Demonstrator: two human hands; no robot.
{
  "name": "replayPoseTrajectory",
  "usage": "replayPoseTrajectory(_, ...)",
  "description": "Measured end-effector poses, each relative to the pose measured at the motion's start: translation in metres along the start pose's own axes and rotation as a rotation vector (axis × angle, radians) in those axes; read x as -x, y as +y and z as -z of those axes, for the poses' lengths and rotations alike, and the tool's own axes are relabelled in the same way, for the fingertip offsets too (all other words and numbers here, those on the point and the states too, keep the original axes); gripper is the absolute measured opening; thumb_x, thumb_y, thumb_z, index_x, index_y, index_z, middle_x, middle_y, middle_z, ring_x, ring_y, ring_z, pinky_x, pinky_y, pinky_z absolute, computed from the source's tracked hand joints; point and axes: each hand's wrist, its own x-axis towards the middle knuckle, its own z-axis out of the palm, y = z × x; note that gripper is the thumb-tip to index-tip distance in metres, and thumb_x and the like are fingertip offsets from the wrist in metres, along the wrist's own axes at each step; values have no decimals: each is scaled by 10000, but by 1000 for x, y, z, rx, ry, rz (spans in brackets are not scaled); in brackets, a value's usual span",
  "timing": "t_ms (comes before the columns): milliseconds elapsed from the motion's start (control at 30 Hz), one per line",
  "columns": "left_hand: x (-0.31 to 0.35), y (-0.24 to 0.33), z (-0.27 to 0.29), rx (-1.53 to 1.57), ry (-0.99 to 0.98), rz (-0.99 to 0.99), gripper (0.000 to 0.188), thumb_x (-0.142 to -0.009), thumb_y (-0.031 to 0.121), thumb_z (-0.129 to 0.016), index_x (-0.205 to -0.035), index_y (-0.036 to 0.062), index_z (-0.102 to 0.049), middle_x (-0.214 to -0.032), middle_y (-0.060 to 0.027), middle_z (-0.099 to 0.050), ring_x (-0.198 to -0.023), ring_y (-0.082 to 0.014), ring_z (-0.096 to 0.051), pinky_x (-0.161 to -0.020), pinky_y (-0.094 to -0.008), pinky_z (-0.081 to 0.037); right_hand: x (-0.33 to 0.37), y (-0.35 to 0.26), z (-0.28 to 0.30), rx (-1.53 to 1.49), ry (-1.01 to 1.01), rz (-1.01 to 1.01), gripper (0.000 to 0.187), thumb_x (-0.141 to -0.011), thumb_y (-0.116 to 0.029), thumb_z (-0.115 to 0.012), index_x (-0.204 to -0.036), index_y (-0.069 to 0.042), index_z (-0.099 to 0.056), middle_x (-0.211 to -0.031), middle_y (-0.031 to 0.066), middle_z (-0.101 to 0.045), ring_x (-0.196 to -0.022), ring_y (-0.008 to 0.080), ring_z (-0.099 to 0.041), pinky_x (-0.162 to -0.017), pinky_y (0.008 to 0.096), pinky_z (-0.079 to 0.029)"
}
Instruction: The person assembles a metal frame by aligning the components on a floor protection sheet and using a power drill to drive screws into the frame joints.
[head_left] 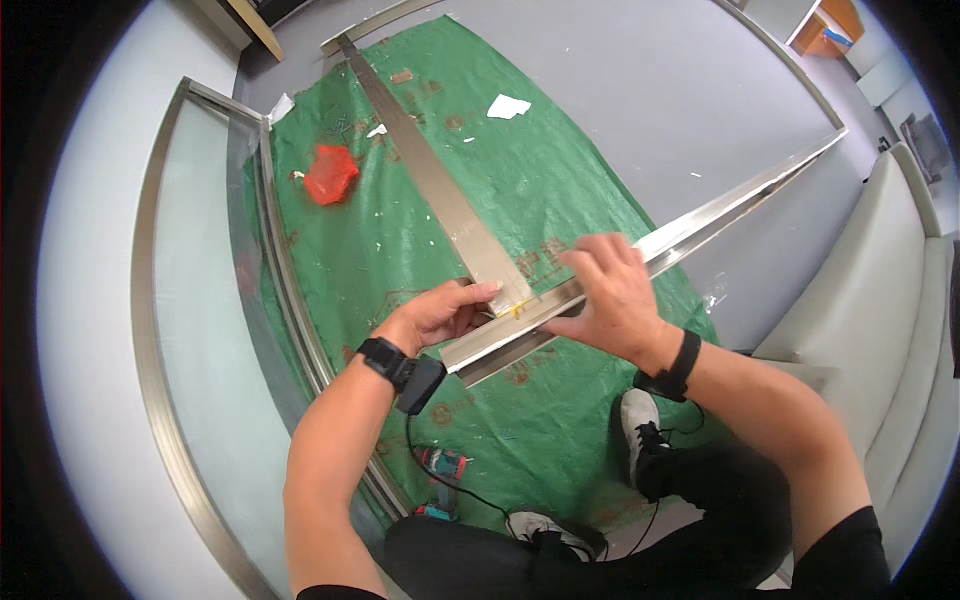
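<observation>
A long brushed-metal bar [425, 180] runs from the far left toward me, and its near end meets a metal channel rail [510, 335] at a corner. My left hand [450, 312] is closed on the bar's near end, thumb on top and the other fingers partly hidden beneath. Beside the thumb, a small yellow mark [519, 310] shows at the joint. My right hand [618, 300], slightly blurred, straddles the channel rail just right of the joint, its thumb at the near side and fingers curled over the far side. The rail stretches away to the upper right.
A green tarp [560, 220] covers the floor. On it lie a red plastic bag [331, 175], white scraps [509, 107] and a cordless drill [440, 482] near my feet. A metal-framed glass panel [190, 290] leans at the left; a pale sofa [860, 290] stands right.
</observation>
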Motion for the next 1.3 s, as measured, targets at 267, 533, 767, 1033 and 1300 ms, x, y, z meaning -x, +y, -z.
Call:
replayPoseTrajectory(267,13,26,-23,-77,-7,-21,564,-932,436,-562,-1292,11,-477,-1270,-174,-570,-1118,-286,-601,-964,-400,-485,35,-30,-1,-39,364,-474,912,-440,-164,-900,-1205,-1,-431,-1054,170,-497,-987,361,-499,-879,412,-435)
replayPoseTrajectory(533,8,44,-35,-156,-54,-51,520,-898,437,-514,-1196,16,-575,-1161,-125,-642,-979,-251,-649,-912,-418,-496,63,-23,-74,-238,454,-703,1004,-507,-218,-911,-1328,-10,-372,-1183,173,-465,-1107,344,-491,-940,416,-441)
replayPoseTrajectory(767,22,48,-49,-244,130,-189,535,-853,491,-546,-1126,37,-619,-1131,-112,-651,-1066,-217,-615,-922,-400,-462,55,-20,-83,-183,528,-782,1305,-483,-306,-918,-1464,7,-116,-1409,268,-267,-1299,410,-340,-1072,443,-350)
replayPoseTrajectory(1033,58,59,-58,-47,48,-88,580,-879,456,-538,-1257,16,-529,-1179,-141,-626,-990,-288,-655,-896,-419,-511,59,-26,-64,-1482,720,-1043,948,-760,-45,-666,-1495,-54,-67,-1405,205,-401,-1123,301,-547,-876,438,-526)
replayPoseTrajectory(1300,71,51,-16,-95,5,-151,650,-893,516,-571,-1340,59,-456,-1304,-141,-550,-1143,-280,-580,-943,-473,-483,42,-24,-16,-2019,590,-812,549,-833,-343,-606,-1296,-89,-456,-1250,203,-546,-1063,329,-588,-914,517,-474)
